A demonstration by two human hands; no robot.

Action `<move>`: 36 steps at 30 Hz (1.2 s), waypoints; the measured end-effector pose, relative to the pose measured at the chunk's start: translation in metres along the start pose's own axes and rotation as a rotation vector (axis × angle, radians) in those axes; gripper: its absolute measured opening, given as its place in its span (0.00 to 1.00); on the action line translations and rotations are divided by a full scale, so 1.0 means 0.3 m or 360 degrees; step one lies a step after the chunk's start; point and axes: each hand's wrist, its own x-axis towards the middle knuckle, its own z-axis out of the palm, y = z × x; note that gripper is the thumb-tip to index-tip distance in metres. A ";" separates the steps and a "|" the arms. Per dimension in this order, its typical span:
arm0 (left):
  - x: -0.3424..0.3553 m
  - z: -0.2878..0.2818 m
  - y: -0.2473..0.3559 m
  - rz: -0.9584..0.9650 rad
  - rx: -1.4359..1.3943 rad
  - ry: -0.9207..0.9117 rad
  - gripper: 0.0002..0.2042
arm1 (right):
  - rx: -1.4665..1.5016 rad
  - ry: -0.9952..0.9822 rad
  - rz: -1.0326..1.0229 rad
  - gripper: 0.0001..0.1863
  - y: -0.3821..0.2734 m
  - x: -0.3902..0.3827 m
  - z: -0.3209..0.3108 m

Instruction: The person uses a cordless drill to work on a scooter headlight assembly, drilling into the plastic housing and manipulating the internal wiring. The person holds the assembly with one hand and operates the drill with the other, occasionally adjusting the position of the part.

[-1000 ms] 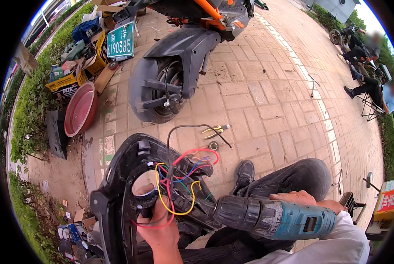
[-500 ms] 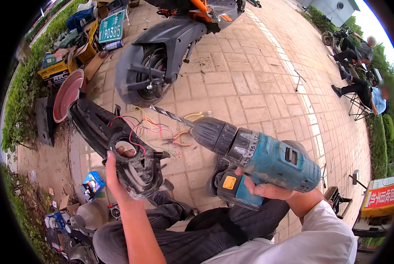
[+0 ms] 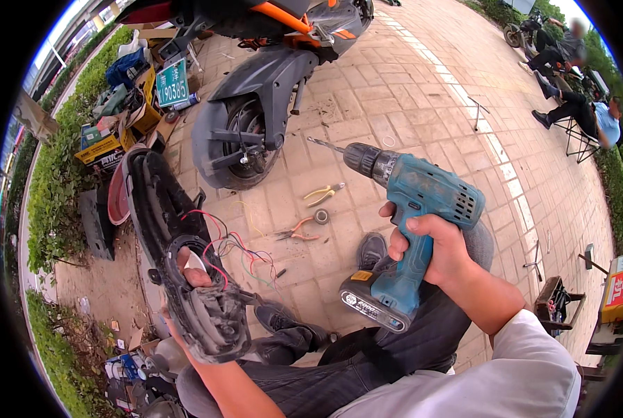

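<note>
My left hand (image 3: 198,276) grips a long, dusty black plastic vehicle part (image 3: 168,212), its fingers showing through the round opening. Thin red, black, green and yellow wires (image 3: 245,252) trail from that part over the paving. In my right hand (image 3: 437,247) is a teal cordless drill (image 3: 433,189), held by its handle. The drill's bit (image 3: 325,145) points up and left, apart from the plastic part. Between the two hands, on the ground, lie yellow-handled pliers (image 3: 323,195), orange-handled pliers (image 3: 299,230) and a small dark roll (image 3: 320,216).
A dark scooter with orange trim stands ahead, its wheel (image 3: 245,150) nearest me. Boxes (image 3: 106,150), a red basin (image 3: 118,195) and a black bin (image 3: 97,223) line the left hedge. A T-shaped tool (image 3: 477,111) and tool crate (image 3: 559,304) are right; two people sit far right.
The drill has swung upright and moved away from the plastic part, its bit now farther off. My left hand has lowered and turned the part. My view has shifted, uncovering the pliers.
</note>
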 end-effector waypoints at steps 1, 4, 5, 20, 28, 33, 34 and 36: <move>0.018 -0.010 0.018 -0.0078 -0.0007 -0.0190 0.46 | -0.0009 0.0102 0.0040 0.21 -0.006 0.000 0.001; -0.011 -0.075 0.071 -0.0091 0.0004 -0.0464 0.37 | 0.0118 0.0166 0.0114 0.21 -0.014 0.016 0.001; -0.030 -0.101 0.057 -0.0049 -0.0059 -0.0378 0.36 | 0.0144 0.0176 0.0128 0.20 -0.020 0.017 -0.009; -0.001 0.235 -0.207 -0.0617 -0.0705 0.0738 0.24 | -0.0136 -0.0246 0.0132 0.34 0.064 0.023 0.029; 0.024 0.235 -0.192 -0.0278 -0.0398 0.0743 0.23 | -0.0039 -0.0283 0.0313 0.28 0.137 0.035 0.065; -0.074 0.144 -0.173 -0.0088 -0.0319 0.0571 0.34 | -0.0038 -0.0279 0.0261 0.25 0.139 0.035 0.070; -0.078 0.141 -0.175 -0.0049 -0.0300 0.0537 0.36 | -0.0044 -0.0287 0.0236 0.25 0.143 0.034 0.071; -0.078 0.166 -0.212 0.0071 0.0050 0.0699 0.41 | -0.0057 -0.0304 0.0188 0.24 0.149 0.034 0.071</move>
